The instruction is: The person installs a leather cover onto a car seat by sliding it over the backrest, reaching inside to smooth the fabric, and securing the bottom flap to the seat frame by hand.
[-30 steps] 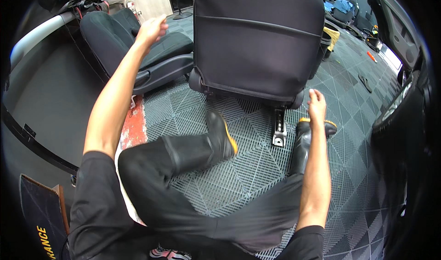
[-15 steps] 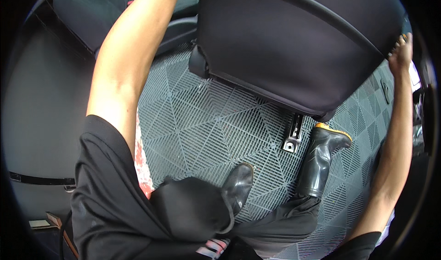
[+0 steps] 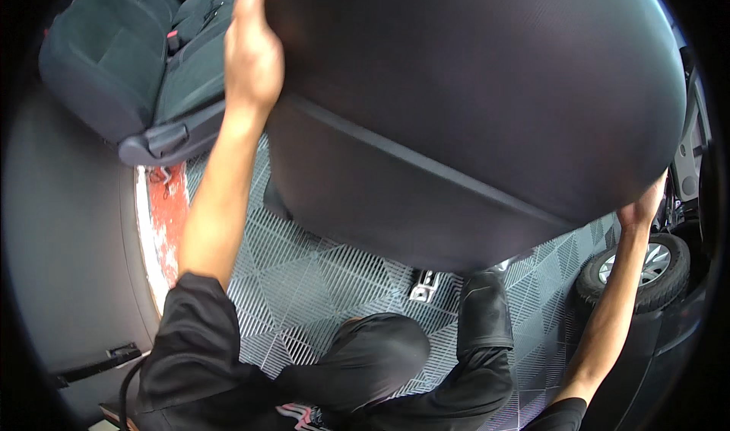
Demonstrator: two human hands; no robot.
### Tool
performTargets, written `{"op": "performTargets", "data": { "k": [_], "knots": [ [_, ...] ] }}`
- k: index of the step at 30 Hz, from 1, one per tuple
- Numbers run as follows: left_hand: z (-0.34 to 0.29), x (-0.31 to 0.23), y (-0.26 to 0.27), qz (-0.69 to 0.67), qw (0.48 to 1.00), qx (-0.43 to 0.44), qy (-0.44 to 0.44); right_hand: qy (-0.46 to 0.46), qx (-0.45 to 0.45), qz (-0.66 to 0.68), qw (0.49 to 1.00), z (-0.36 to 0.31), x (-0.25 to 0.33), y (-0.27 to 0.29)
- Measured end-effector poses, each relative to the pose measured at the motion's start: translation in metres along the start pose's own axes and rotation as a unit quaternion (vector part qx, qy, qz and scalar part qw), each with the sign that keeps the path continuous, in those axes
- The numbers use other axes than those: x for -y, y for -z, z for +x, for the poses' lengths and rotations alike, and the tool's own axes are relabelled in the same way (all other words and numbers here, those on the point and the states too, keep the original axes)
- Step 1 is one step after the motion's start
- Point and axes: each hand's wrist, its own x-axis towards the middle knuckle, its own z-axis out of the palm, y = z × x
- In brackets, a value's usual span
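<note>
A large black car seat [image 3: 471, 89] fills the upper middle of the view, its smooth back toward me, with a bent seam across it. My left hand [image 3: 255, 58] holds its left edge, fingers pointing up and partly hidden at the top of the picture. At its lower right edge, my right hand [image 3: 642, 206] grips the seat, its fingers largely out of sight behind the side. Below the seat a metal seat rail [image 3: 423, 286] pokes out above the floor tiles, close to my black boot [image 3: 484, 309].
Grey slatted floor tiles [image 3: 304, 294] lie beneath. Other dark seats [image 3: 106, 58] stand at the upper left, beside a worn red and white strip [image 3: 171, 218]. A black panel [image 3: 68, 225] runs along the left. To the right is a wheel with a tyre [image 3: 669, 283].
The seat looks larger and nearer, and its lower edge has come down in the view. My left hand has come into sight; my right hand sits lower. More dark seats and a wheel now show.
</note>
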Motion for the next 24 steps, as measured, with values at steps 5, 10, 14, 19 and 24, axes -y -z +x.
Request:
{"op": "performTargets", "data": {
  "k": [5, 10, 14, 19, 24],
  "knots": [
    [-0.014, -0.017, -0.008, -0.070, 0.980, -0.111, 0.152, -0.040, 0.116, -0.174, 0.977, 0.053, -0.018, 0.053],
    [-0.021, -0.032, 0.012, -0.088, 0.920, -0.175, 0.340, -0.060, 0.186, -0.280, 0.940, 0.044, -0.029, 0.034],
    [-0.011, -0.040, 0.052, -0.112, 0.812, -0.196, 0.538, -0.210, 0.160, -0.134, 0.955, 0.044, 0.021, -0.056],
    [0.112, -0.074, 0.014, -0.035, 0.697, -0.098, 0.709, -0.261, 0.175, -0.040, 0.948, 0.058, 0.018, -0.054],
    [0.222, -0.116, -0.088, 0.124, 0.587, 0.030, 0.800, -0.507, 0.137, -0.115, 0.843, 0.087, 0.019, -0.054]
  ]
}}
